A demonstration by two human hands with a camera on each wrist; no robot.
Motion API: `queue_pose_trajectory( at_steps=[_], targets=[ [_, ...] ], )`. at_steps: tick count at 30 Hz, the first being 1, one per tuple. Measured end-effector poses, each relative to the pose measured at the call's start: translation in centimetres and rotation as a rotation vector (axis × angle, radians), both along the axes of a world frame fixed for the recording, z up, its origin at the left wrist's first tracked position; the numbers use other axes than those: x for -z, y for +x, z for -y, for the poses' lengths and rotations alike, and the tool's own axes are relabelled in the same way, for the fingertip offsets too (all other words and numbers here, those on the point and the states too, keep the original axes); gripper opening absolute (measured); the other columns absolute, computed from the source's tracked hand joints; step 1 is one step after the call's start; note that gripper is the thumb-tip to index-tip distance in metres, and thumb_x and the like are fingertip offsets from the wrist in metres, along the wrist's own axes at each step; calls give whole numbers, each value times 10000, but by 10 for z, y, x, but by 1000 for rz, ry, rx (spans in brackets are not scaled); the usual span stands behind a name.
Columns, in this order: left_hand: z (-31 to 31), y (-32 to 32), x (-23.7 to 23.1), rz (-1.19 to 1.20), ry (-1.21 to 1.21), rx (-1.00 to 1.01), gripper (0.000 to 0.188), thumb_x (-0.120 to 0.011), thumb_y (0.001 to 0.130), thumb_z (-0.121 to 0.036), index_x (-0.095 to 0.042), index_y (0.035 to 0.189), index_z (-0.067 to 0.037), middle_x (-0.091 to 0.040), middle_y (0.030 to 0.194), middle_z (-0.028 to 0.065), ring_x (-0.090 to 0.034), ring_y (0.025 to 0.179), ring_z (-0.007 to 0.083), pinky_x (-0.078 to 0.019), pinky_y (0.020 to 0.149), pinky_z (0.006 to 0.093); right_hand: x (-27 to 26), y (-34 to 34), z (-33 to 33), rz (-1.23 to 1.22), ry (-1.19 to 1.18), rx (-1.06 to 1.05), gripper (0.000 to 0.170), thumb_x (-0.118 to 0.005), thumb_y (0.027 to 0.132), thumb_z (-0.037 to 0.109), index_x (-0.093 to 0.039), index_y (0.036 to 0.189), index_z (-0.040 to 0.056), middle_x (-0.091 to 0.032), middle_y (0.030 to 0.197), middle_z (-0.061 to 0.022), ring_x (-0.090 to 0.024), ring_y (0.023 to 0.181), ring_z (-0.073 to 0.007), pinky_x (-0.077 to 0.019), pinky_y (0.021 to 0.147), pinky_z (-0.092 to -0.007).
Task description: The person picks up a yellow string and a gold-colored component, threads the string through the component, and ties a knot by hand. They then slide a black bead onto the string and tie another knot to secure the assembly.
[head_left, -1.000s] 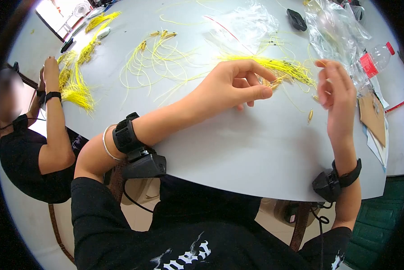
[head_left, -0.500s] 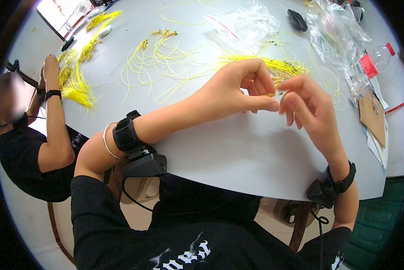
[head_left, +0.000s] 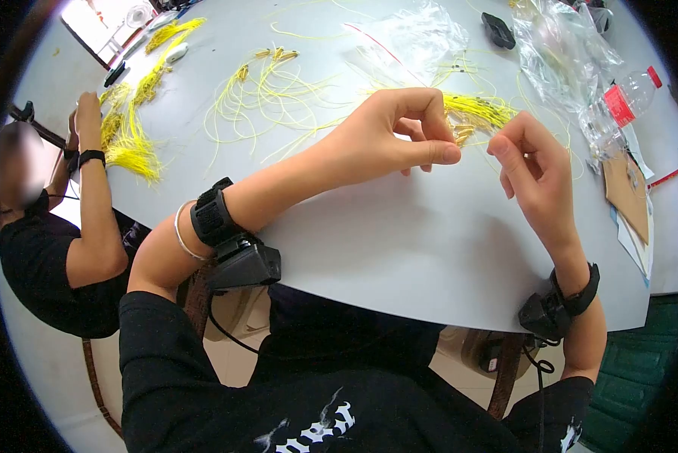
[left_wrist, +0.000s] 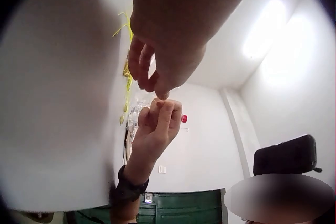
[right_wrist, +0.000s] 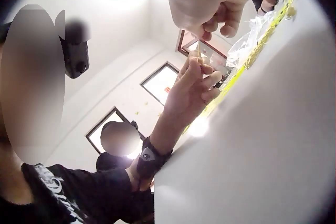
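Observation:
My left hand (head_left: pixel 403 132) is raised over the table, thumb and forefinger pinching a small gold coil (right_wrist: pixel 199 55). In the head view its fingertips hide most of the coil. To its right my right hand (head_left: pixel 534 162) holds thumb and forefinger pressed together, the other fingers curled; I cannot tell what is in that pinch. A small gap parts the two hands in the head view. Behind them lies a bundle of yellow lines (head_left: pixel 479 108) with gold coils (head_left: pixel 463 136) at its near end.
Left of centre lie loose yellow lines (head_left: pixel 260 106) with gold ends. Clear plastic bags (head_left: pixel 422 41), a black tray (head_left: pixel 497 32), a red-capped bottle (head_left: pixel 632 98) and brown card (head_left: pixel 624 196) lie at the back and right. Another person (head_left: pixel 60 249) works by yellow bundles (head_left: pixel 139 151) at the left.
My right hand came in from the right to the gold coil at the left fingertips, then drew back a little to the right. The left hand stayed almost in place.

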State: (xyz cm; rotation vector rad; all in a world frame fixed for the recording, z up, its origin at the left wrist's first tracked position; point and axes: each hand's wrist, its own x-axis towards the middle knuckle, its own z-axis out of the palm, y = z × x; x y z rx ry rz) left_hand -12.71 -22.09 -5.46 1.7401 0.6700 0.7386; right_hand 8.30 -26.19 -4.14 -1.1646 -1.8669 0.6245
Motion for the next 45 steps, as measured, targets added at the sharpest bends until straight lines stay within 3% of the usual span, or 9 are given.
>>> queue_pose_trajectory(
  at_steps=[3,7,11,16,19,22,25,34,45],
  targets=[
    [0,3,4,-46,315,-63,214,-652,820,-207,-517,879,-52,-594,877,51,-576,773,101,-467,664,248,-2,-3,2,-111,-115,-11,147,-574,862,102,-520,751,22,-416,566,47,-329,506,-27,-265,455,-195],
    [3,6,9,-7,309,106,264,-624,839,-196,-487,986,-24,-588,885,59,-582,853,114,-454,780,272,6,-10,5,40,-12,-64,163,-588,859,120,-551,732,24,-499,563,18,-392,481,-30,-289,430,-178],
    [4,10,15,86,24,137,161,-578,868,-129,-496,958,-23,-577,822,41,-567,749,97,-463,714,242,8,-15,9,-121,-251,-48,205,-569,878,165,-557,733,20,-514,523,-1,-415,428,-40,-312,393,-186],
    [5,7,8,-43,110,91,126,-560,880,-143,-517,905,-27,-533,768,7,-510,666,71,-445,614,208,-1,0,1,-335,-736,-246,226,-528,907,199,-583,798,9,-515,525,1,-434,422,-46,-332,393,-191],
    [3,6,10,-49,91,71,131,-546,887,-153,-522,899,-25,-527,764,1,-494,651,62,-437,589,202,-6,-6,5,-678,-660,-317,212,-525,911,200,-611,874,10,-532,557,-5,-454,446,-47,-335,411,-183],
    [3,6,10,-40,33,69,131,-539,887,-157,-527,901,-27,-529,767,-3,-480,643,50,-432,579,202,-5,-11,4,-262,-353,-120,170,-570,876,165,-626,939,17,-532,556,-32,-466,445,-88,-349,427,-212],
    [3,7,11,-18,-69,71,139,-539,886,-174,-536,900,-35,-531,768,-10,-462,636,36,-423,575,193,14,-9,-2,215,227,-42,90,-601,827,89,-618,885,23,-527,569,-69,-474,457,-144,-377,455,-252],
    [7,6,6,-15,-128,109,223,-577,877,-282,-523,823,-73,-455,678,-51,-409,601,24,-334,520,183,8,-13,7,239,174,-136,63,-613,757,12,-553,777,10,-533,692,-92,-521,584,-213,-411,503,-285],
    [21,4,-13,171,-229,205,249,-581,877,-276,-491,778,-66,-486,683,-22,-436,567,41,-345,509,186,-18,-2,11,600,877,-21,228,-657,519,-6,-477,642,60,-389,618,-50,-408,572,-198,-350,452,-291]
  ],
)
